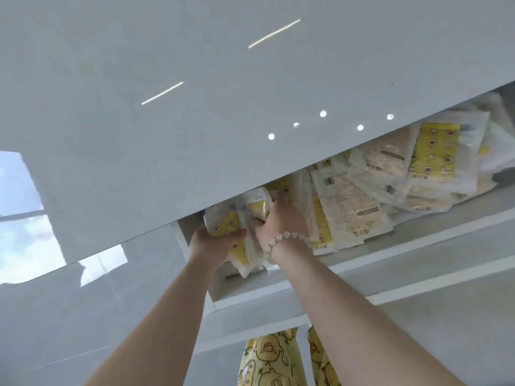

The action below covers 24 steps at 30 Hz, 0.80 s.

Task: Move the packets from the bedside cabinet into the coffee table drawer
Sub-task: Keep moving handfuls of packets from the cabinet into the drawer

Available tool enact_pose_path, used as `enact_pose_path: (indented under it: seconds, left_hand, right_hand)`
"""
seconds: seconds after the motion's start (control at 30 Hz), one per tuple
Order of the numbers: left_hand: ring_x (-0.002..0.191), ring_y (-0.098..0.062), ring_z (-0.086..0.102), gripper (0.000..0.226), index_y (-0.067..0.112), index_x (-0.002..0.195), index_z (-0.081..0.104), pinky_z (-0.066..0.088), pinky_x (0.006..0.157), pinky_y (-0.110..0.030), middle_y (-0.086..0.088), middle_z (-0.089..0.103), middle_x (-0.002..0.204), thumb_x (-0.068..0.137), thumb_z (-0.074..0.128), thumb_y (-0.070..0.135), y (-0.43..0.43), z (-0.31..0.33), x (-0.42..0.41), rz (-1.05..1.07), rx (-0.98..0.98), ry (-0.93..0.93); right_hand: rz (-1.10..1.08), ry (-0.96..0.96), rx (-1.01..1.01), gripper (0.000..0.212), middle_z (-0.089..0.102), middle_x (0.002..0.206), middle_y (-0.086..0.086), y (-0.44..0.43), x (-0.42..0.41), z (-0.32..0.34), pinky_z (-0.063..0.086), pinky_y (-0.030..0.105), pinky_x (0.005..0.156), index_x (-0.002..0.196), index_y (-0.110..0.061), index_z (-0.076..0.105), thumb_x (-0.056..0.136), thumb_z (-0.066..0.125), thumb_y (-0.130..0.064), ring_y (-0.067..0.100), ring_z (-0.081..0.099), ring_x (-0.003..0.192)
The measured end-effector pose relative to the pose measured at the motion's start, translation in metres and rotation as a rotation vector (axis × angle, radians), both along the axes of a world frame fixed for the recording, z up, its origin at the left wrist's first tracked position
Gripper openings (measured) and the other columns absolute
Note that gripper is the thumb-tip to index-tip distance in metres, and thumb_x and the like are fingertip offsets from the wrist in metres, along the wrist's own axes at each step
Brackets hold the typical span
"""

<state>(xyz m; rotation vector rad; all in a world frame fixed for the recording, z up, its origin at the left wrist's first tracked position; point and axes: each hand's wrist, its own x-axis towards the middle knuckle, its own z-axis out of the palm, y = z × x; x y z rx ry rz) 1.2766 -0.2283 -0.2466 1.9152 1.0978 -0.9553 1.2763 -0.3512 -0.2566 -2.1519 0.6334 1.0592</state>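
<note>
We hold a bundle of packets (226, 227) at mid-frame inside the open drawer (250, 298). The left hand (211, 245) and right hand (281, 221) each have a grip clenched round it. A pile of packets (390, 179) lies toward the upper right, beneath the glossy desk (195, 107).

Print on packets (359, 201) seems too blurred.

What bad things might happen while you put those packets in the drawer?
1. The left hand and right hand grip a fat bundle of packets. Its lowest ones stick out loosely, so some may slip out.
2. The pile of packets in the drawer sits high under the table top, so closing it might crush or jam them.
3. The bead bracelet could snag a packet edge.
</note>
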Motion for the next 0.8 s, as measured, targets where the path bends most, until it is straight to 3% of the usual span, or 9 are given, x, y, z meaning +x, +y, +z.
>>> enact_pose_path:
  seconds: [0.17,0.3,0.4,0.5,0.63,0.8]
  left_hand:
    - [0.071,-0.011,0.060,0.027,0.019,0.087,0.062,0.047,0.058,-0.023,0.003,0.064,0.079,0.070,0.083,0.024,0.008,-0.016,-0.001,-0.018,0.022,0.041]
    - [0.079,-0.016,0.060,0.049,0.012,0.109,0.060,0.043,0.055,-0.021,0.001,0.064,0.090,0.069,0.082,0.031,0.009,-0.019,-0.001,-0.137,0.095,0.048]
    - [0.110,-0.026,0.053,0.071,0.005,0.126,0.041,0.043,0.077,-0.028,-0.005,0.053,0.109,0.072,0.079,0.034,0.001,-0.012,-0.004,-0.318,0.231,-0.007]
    - [0.123,-0.030,0.044,0.077,0.004,0.133,0.028,0.038,0.097,-0.034,-0.012,0.046,0.129,0.077,0.075,0.031,-0.003,-0.003,-0.005,-0.445,0.288,-0.074]
    - [0.129,-0.029,0.039,0.083,0.002,0.142,0.014,0.034,0.103,-0.031,-0.014,0.036,0.140,0.085,0.067,0.029,-0.004,0.013,-0.006,-0.572,0.292,-0.038]
    - [0.138,-0.024,0.031,0.083,0.010,0.151,0.003,0.031,0.107,-0.031,-0.007,0.024,0.152,0.091,0.056,0.032,-0.001,0.048,-0.009,-0.745,0.197,0.018]
  right_hand:
    - [0.243,-0.078,-0.115,0.054,0.062,0.113,0.011,0.003,0.006,-0.005,0.045,0.030,0.068,0.127,-0.006,0.035,0.092,0.055,-0.042,0.026,0.063,0.102]
    - [0.404,-0.111,-0.227,0.050,0.064,0.104,0.008,0.007,0.010,-0.004,0.037,0.025,0.052,0.125,-0.004,0.035,0.095,0.051,-0.040,0.022,0.066,0.092]
    - [0.415,-0.066,-0.236,0.059,0.061,0.106,0.010,0.005,0.008,0.003,0.037,0.027,0.054,0.125,-0.006,0.032,0.091,0.052,-0.049,0.023,0.063,0.095]
    - [0.429,-0.007,-0.243,0.066,0.059,0.114,0.011,-0.001,0.004,0.015,0.040,0.029,0.060,0.131,-0.007,0.028,0.089,0.055,-0.050,0.025,0.062,0.102]
    - [0.411,0.004,-0.275,0.047,0.064,0.108,0.006,-0.009,0.001,0.026,0.039,0.028,0.057,0.133,-0.010,0.028,0.096,0.052,-0.024,0.022,0.065,0.095]
    - [0.403,-0.014,-0.269,0.035,0.064,0.107,0.007,-0.017,0.005,0.059,0.040,0.027,0.059,0.127,-0.010,0.036,0.097,0.047,-0.023,0.023,0.065,0.095]
